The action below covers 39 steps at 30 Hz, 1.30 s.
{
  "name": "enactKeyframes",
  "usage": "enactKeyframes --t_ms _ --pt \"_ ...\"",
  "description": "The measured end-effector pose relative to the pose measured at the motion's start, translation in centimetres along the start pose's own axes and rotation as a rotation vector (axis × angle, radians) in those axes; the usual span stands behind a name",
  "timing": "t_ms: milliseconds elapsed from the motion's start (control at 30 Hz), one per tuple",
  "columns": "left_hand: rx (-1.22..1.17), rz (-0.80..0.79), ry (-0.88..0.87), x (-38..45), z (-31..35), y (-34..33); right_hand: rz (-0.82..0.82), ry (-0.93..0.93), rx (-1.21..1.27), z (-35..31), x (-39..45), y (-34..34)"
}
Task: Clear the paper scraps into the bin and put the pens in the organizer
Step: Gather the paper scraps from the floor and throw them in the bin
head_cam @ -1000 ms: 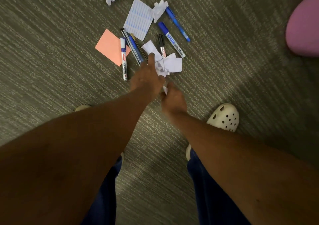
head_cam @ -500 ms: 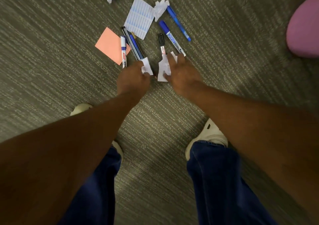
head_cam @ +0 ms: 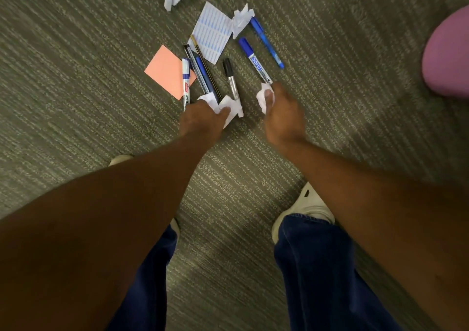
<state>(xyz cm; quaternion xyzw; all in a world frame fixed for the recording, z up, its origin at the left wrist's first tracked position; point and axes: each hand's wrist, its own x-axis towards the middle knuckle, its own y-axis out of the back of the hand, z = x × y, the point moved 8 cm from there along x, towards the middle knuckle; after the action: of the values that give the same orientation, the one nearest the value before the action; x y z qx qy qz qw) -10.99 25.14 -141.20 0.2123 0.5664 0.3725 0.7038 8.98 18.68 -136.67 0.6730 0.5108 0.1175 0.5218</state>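
Left hand (head_cam: 203,120) is pinching a crumpled white paper scrap (head_cam: 228,107); right hand (head_cam: 284,117) is gripping a smaller white paper wad (head_cam: 264,98). Both are hovering low at 6 o'clock of the pile. Risk, judging: loose pinches are letting scraps slip, or fingers are snagging the black-capped silver marker (head_cam: 231,78) and blue-capped white marker (head_cam: 255,60) just beside. Surface is grey-green striped carpet (head_cam: 76,51); pink rounded object (head_cam: 449,54) is sitting at 3 o'clock. Bin and organizer aren't showing.
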Motion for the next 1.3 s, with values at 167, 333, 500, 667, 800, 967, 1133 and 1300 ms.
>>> enactKeyframes --t_ms 167,333,500,667,800,967,1133,1300 --pt "-0.068 -0.129 0.104 1.2 -0.4 -1.1 0.027 -0.153 0.347 2.3 -3.6 1.6" --pt "-0.108 -0.096 0.045 -0.1 -0.7 -0.1 -0.058 -0.243 0.394 3.4 -6.6 0.5" --pt "-0.277 -0.059 -0.012 -3.6 0.0 2.1 -0.098 -0.376 0.550 3.2 -7.5 0.6" --pt "-0.600 -0.086 0.043 -8.3 3.7 6.0 0.005 -0.576 0.850 3.0 -7.1 4.8" --pt "-0.727 -0.143 0.087 -10.8 10.8 9.6 0.141 -0.664 1.160 3.6 -6.2 12.3" --pt "-0.844 -0.260 0.053 -15.0 25.4 10.9 0.339 -0.660 1.251 7.3 -6.2 26.4" --pt "-1.003 -0.464 -0.050 -20.7 42.1 9.0 0.475 -0.921 1.571 14.7 -6.8 36.4" --pt "-0.950 -0.812 0.045 -24.9 54.5 4.1 0.360 -0.955 1.826 19.9 -4.8 42.3"
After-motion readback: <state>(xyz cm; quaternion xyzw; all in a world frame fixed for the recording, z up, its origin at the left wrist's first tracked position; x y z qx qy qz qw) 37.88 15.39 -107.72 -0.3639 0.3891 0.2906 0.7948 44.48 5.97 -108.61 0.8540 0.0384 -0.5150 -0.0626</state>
